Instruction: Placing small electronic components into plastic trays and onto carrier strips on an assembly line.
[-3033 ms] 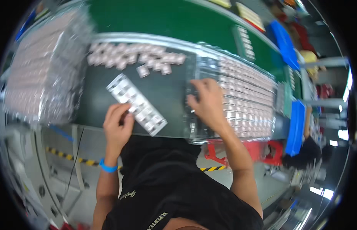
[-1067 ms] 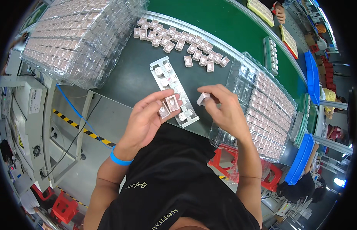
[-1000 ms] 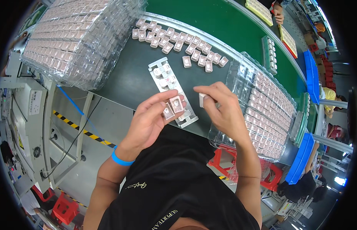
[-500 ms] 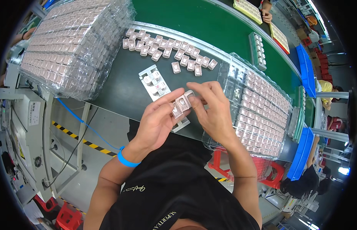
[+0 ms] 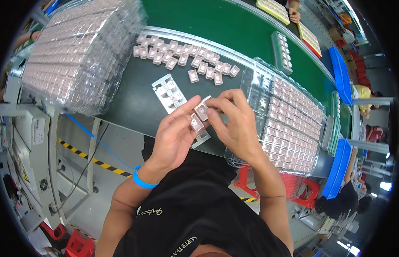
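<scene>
My left hand [image 5: 173, 136] is closed on two small pale-pink rectangular parts, a nearer pink part [image 5: 196, 123] and a farther pink part [image 5: 201, 111], each with a recessed face turned up. The fingers of my right hand [image 5: 236, 124] pinch at the farther part's edge, where the pale rim of another piece [image 5: 206, 99] shows; most of that piece is hidden. Just beyond my left fingertips lies a white fixture [image 5: 158, 84] carrying several white blocks, partly covered by my hands. A group of loose pink parts [image 5: 182, 59] is spread farther back on the dark table.
Tall stacked clear trays [image 5: 79, 55] full of pink parts stand at left. Another clear tray stack [image 5: 289, 128] is close to my right hand. Beyond the metal rail runs a green conveyor [image 5: 199, 21] bearing a tray of white pieces [image 5: 282, 51]. A co-worker's hand [image 5: 294, 16] is across it.
My right fingers have shifted slightly left, and the third piece that showed its face there now shows only a rim. The view has moved a little.
</scene>
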Available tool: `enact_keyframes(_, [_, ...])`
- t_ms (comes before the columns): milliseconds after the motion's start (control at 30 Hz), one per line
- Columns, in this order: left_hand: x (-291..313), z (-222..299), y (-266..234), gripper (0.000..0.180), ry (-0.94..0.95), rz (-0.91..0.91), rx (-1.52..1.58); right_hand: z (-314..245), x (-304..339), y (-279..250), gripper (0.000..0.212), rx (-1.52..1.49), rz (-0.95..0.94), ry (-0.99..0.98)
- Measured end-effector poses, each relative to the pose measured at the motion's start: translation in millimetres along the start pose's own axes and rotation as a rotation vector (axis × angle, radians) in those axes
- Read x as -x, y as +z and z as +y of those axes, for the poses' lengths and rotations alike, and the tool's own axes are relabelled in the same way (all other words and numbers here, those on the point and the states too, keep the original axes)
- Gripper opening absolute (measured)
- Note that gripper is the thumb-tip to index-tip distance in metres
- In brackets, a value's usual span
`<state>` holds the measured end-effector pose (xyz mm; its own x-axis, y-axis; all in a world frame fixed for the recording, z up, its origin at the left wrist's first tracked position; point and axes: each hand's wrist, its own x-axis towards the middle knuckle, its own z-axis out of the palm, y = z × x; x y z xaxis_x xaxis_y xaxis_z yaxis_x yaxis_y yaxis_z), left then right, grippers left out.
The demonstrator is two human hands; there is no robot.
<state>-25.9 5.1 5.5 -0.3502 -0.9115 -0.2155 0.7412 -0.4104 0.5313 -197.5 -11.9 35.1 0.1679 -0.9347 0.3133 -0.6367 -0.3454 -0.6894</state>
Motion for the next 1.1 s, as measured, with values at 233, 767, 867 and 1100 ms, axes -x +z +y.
enact_keyframes(233, [1.7, -5.0, 5.3, 0.05, 0.099, 0.031, 0.002, -3.3, -5.2, 7.5, 0.01, 0.158, 0.125, -0.116])
enact_keyframes(767, [-3.0, -16.2, 16.4, 0.058, 0.05, -0.013, -0.084, 104.6, -38.5, -90.0, 0.011, 0.373, -0.018, 0.05])
enact_keyframes(867, [-1.5, -14.1, 16.0, 0.056, 0.041, -0.016, -0.073, 145.5, -50.4, -110.6, 0.008, 0.531, -0.03, 0.037])
enact_keyframes(1100, [8.5, -5.4, 6.7, 0.053, 0.057, -0.031, -0.073, 181.2, -66.2, -102.8, 0.005, 0.69, -0.207, 0.057])
